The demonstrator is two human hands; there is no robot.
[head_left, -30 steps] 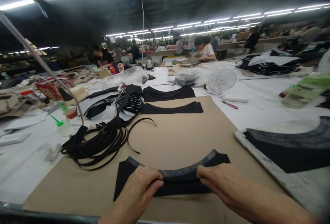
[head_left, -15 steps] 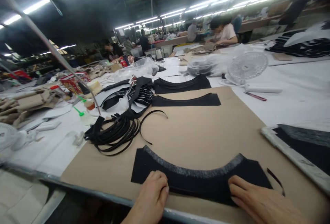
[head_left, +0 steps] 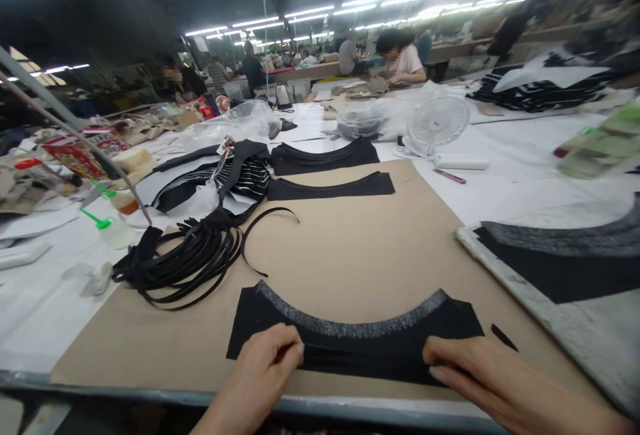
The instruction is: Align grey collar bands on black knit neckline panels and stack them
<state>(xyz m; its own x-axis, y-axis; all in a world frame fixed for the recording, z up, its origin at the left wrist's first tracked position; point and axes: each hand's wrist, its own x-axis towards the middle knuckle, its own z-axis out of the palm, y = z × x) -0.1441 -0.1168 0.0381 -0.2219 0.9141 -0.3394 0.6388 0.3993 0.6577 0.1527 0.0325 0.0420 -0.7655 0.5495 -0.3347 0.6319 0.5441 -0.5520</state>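
A curved black fabric piece (head_left: pixel 360 335) with a grey glittery inner edge lies on brown paper (head_left: pixel 350 255) at the near table edge. My left hand (head_left: pixel 265 371) rests on its left lower part, fingers curled and pressing down. My right hand (head_left: pixel 480 375) lies flat on its right lower edge, fingers stretched out together. Neither hand lifts the fabric.
A bundle of black strips (head_left: pixel 185 265) lies to the left on the paper. Two more black pieces (head_left: pixel 330 187) lie at the paper's far end. A board with black fabric (head_left: pixel 560 268) is at right. A small white fan (head_left: pixel 437 125), glue bottles (head_left: pixel 107 225) and other workers sit beyond.
My hands have spread apart along the fabric piece, the right hand sliding toward its right end. The view swung left, then back.
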